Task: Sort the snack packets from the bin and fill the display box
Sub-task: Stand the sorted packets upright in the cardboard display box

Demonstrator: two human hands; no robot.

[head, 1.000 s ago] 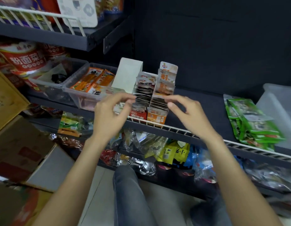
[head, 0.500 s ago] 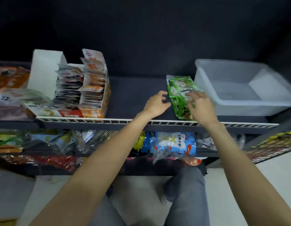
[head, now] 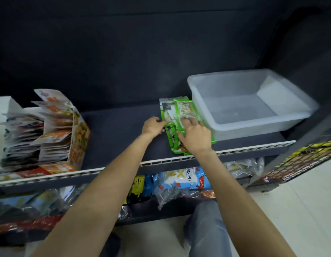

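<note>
Both hands have closed in on the green snack packets [head: 181, 115] since half a second ago: the left hand [head: 153, 126], which lay on the bare shelf [head: 114, 138] then, now touches the pile's left edge, and the right hand [head: 195, 135] has slid further over the top.

The green snack packets lie flat in a loose, fanned pile under the right hand and just right of the left hand. They are bright green with pale picture windows, thin and shiny, so they look slippery. The left hand has its fingers curled against the pile's edge; whether it really pinches a packet I cannot tell. The right hand lies on top with its fingers spread and fairly straight, pressing down.

To do this step well, I think the hands should squeeze the pile from both sides and square it up before lifting, so no packet slips out.

Just past the right hand sits the clear bin [head: 253, 115], touching the pile. Far off beyond the left hand stands the display box [head: 77, 143], with packets standing in rows.
</note>
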